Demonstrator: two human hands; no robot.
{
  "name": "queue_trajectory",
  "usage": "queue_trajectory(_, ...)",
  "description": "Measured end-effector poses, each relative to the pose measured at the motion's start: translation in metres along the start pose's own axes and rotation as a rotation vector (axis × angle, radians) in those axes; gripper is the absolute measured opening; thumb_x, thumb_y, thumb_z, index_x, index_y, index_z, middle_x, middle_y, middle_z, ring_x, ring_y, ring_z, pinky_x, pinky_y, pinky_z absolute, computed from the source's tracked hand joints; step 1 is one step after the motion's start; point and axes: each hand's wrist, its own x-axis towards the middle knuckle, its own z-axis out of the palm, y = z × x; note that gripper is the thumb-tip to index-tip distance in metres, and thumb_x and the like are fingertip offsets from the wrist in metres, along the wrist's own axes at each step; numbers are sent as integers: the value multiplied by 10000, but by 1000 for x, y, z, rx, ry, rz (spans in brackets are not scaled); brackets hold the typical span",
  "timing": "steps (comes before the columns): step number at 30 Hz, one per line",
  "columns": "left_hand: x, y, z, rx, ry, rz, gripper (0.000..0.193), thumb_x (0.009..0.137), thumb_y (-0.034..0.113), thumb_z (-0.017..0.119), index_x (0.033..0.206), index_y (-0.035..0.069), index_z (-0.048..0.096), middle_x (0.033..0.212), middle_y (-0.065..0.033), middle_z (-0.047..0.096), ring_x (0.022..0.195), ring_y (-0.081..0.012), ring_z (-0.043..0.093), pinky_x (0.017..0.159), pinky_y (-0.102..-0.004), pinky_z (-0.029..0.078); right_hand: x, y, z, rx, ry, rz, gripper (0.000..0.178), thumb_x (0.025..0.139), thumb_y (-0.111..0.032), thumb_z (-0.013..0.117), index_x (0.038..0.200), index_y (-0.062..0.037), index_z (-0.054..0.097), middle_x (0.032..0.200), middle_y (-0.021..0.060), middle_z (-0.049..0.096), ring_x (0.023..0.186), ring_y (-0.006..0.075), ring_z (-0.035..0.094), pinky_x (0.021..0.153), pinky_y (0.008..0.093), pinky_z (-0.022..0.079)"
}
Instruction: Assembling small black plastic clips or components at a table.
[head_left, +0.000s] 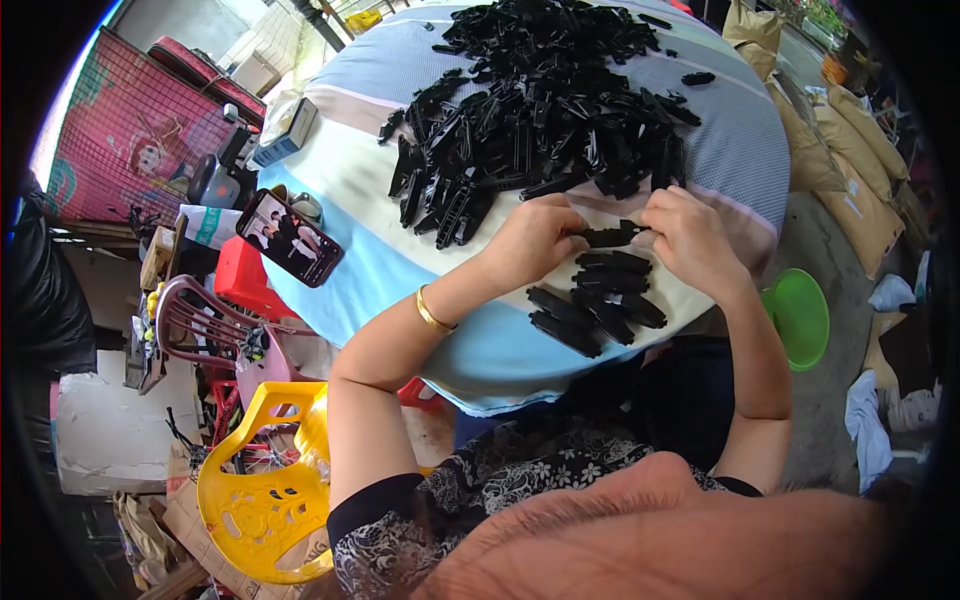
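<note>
Between my two hands is a long black plastic part (607,237), lying level just above the table's near right. My left hand (535,235) pinches its left end between thumb and fingers. At its right end, my right hand (688,236) is closed with fingertips on it. Just below my hands, several similar black parts lie in small stacks (602,305) near the table edge. Beyond my hands spreads a big heap of loose black plastic parts (540,110). What detail sits under my fingertips is hidden.
A striped cloth covers the round table (400,250). A phone (287,237) with a lit screen and a tissue box (285,130) stand at its left. A yellow chair (265,490) is at lower left, a green basin (797,318) on the floor at right, brown sacks (850,150) behind it.
</note>
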Motion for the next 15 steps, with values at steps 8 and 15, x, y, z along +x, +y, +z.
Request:
queue_trajectory(8, 7, -8, 8, -133, 1, 47, 168, 707, -19, 655, 875, -27, 651, 802, -97, 561, 690, -217, 575, 630, -311, 465, 13, 2, 17, 135, -15, -134, 135, 678, 38, 571, 796, 28, 637, 784, 104, 568, 784, 264, 557, 689, 360, 471)
queue_trajectory(15, 13, -19, -12, 111, 208, 4, 233, 678, 89, 704, 890, 11, 651, 849, -120, 584, 770, -266, 581, 697, -334, 481, 20, 5, 15, 123, 149, 36, 280, 742, -59, 638, 1022, -38, 629, 835, 92, 560, 807, 264, 578, 680, 364, 482)
